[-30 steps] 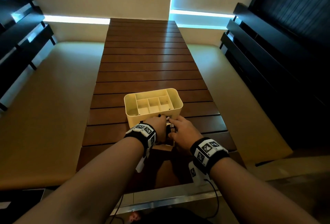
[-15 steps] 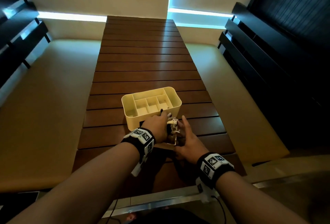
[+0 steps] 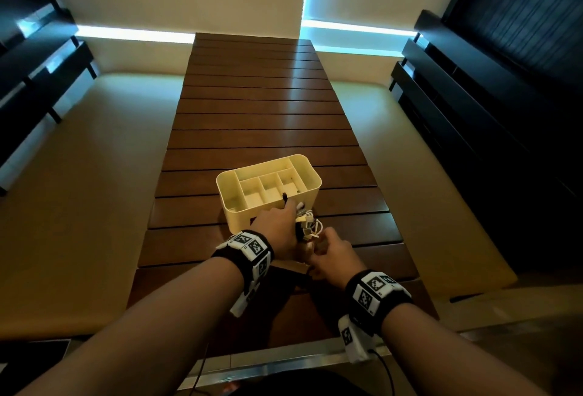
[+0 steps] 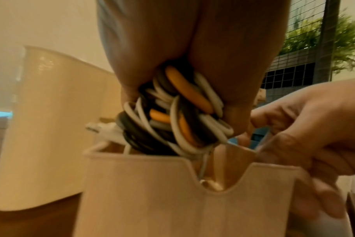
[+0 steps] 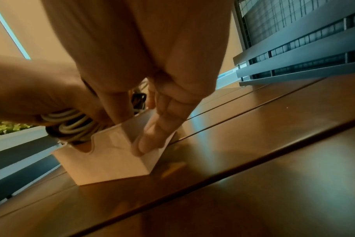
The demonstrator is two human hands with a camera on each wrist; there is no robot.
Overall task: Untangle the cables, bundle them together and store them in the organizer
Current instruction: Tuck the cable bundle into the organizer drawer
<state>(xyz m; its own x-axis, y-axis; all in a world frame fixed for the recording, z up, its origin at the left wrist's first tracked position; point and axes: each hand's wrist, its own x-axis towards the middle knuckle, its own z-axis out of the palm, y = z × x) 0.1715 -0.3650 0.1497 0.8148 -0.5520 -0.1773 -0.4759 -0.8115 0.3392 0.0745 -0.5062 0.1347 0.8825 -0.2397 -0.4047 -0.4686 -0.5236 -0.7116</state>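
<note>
Slatted wood desk (image 3: 268,118), one, running away from the camera in the head view. On it one cream organizer (image 3: 310,197): head view shows the inside, three small cells in a row, one long cell behind, one end cell each side; the left wrist view shows only its outer wall. Just in front of it sits one small pale box (image 4: 172,195) with a U-notch in its rim; head view barely shows it behind the hands, both wrist views show it plainly. Left hand (image 3: 277,228) has fingers curled round one cable bundle (image 4: 178,110), held at the box's open top, lower loops dipping inside. Left wrist view gives the colours: white, black, orange strands; exact cable count can't be told, blurred. A white plug sticks out on its left side. Head view shows only plug ends poking out between the hands. Right hand (image 3: 331,253) grips the box's side wall, fingers (image 5: 152,137) down the outside, thumb at the rim.
</note>
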